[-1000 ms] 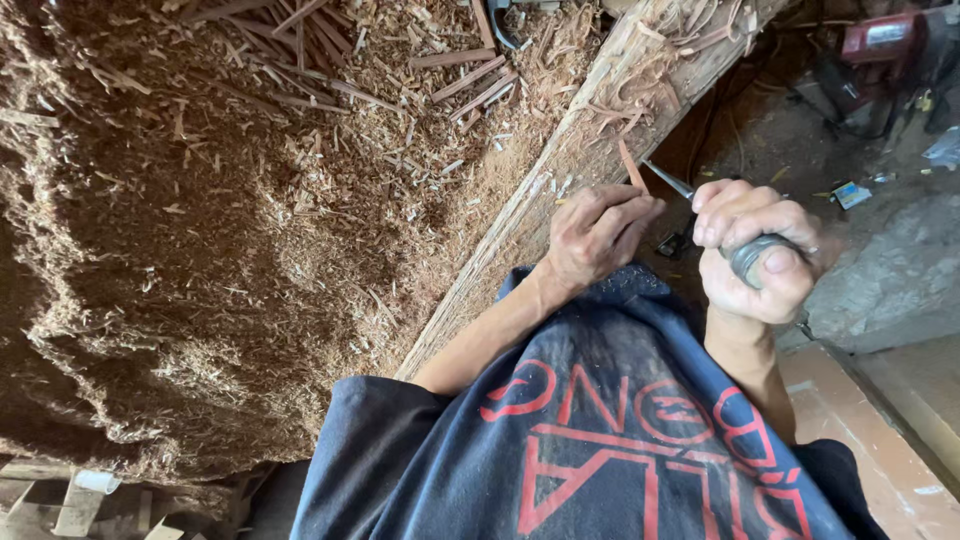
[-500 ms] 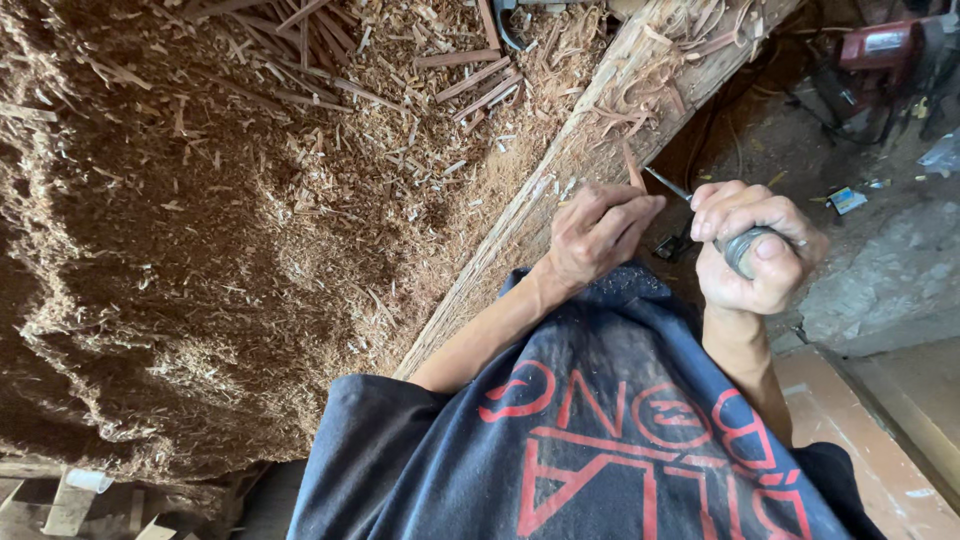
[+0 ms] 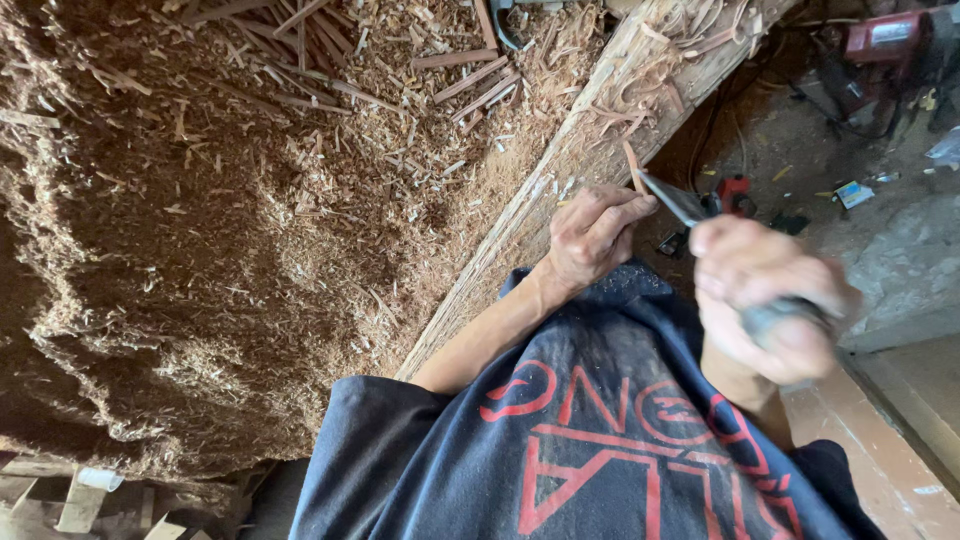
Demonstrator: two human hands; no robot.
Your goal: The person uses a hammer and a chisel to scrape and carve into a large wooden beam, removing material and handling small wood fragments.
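Wood beam, pale and splintered, running diagonally from lower centre to the top right, with curled shavings on its upper end. Left of it: a deep heap of sawdust strewn with thin offcut sticks. Left hand rests on the beam's edge, fingers pinching a thin sliver. Right hand, blurred, is clenched around the handle of a knife, its blade pointing at the sliver. Far right, on the floor: a small flat packet and a red power tool.
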